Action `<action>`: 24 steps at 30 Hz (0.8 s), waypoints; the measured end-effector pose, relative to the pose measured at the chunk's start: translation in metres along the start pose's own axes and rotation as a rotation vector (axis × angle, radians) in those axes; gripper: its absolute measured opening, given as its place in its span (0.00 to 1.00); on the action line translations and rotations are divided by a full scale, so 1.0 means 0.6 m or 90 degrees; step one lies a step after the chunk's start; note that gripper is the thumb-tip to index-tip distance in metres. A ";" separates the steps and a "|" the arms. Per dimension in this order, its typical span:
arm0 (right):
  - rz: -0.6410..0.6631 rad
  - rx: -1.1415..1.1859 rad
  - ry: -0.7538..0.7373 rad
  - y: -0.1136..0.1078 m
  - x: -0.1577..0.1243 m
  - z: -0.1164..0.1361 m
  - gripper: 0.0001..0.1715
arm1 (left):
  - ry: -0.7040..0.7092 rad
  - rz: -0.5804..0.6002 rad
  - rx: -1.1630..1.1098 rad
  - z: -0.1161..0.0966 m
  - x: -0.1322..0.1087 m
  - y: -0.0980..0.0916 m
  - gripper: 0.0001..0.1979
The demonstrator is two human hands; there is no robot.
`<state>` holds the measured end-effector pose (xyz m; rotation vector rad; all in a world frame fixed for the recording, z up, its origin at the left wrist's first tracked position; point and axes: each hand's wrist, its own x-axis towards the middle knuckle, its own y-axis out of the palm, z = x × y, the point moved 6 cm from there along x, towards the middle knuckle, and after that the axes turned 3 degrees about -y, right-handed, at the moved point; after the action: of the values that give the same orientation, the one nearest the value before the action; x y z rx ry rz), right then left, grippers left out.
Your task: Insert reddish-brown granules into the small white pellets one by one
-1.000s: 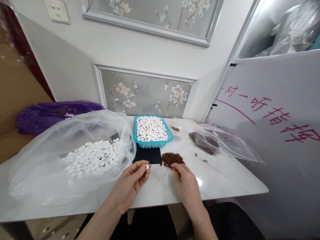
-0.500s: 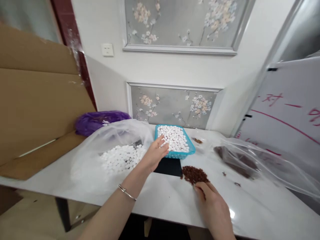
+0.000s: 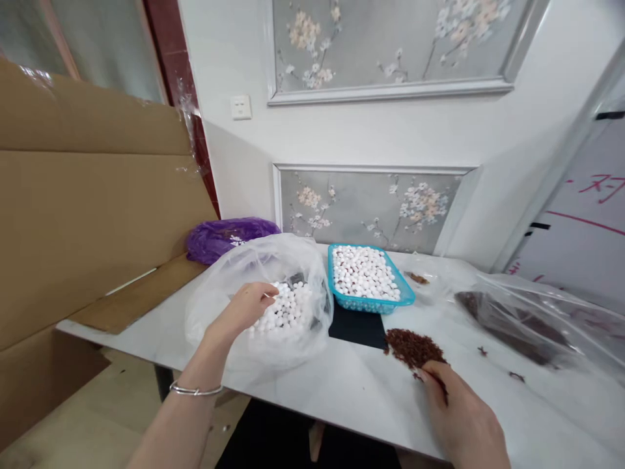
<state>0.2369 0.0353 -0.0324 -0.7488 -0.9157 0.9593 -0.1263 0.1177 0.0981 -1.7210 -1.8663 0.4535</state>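
Note:
My left hand is over the mouth of a clear plastic bag of small white balls. Its thumb and fingertips are drawn together; whether a ball sits between them is hard to make out. At the front edge of a heap of small reddish-brown dried pieces, my right hand is closed, with some dark red-brown bits showing at its fingers. Beyond the heap, a blue plastic basket holds many white balls, with a few brown spots among them.
A flat black item lies by the basket's front. Purple bag and cardboard are on the left. Clear bag with dark brown contents and two loose bits lie right on the white table. The wall is behind.
My left hand has moved from the basket's near edge leftward to the bag of white balls, its spread fingers now drawn together. My right hand stays at the brown heap. The view has turned left.

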 end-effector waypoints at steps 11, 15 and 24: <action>-0.089 0.005 -0.094 -0.006 -0.009 0.017 0.17 | 0.024 0.031 0.372 0.043 0.017 0.061 0.14; -0.092 -0.007 -0.099 -0.009 -0.008 0.021 0.17 | 0.050 0.022 0.359 0.030 0.011 0.055 0.15; -0.114 0.033 -0.114 -0.023 -0.009 0.030 0.16 | -0.028 0.003 -0.171 -0.009 -0.020 0.052 0.13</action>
<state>0.2243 0.0274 -0.0150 -0.5332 -1.0910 0.8975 -0.0981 0.1091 0.0819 -1.9010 -2.0306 0.2529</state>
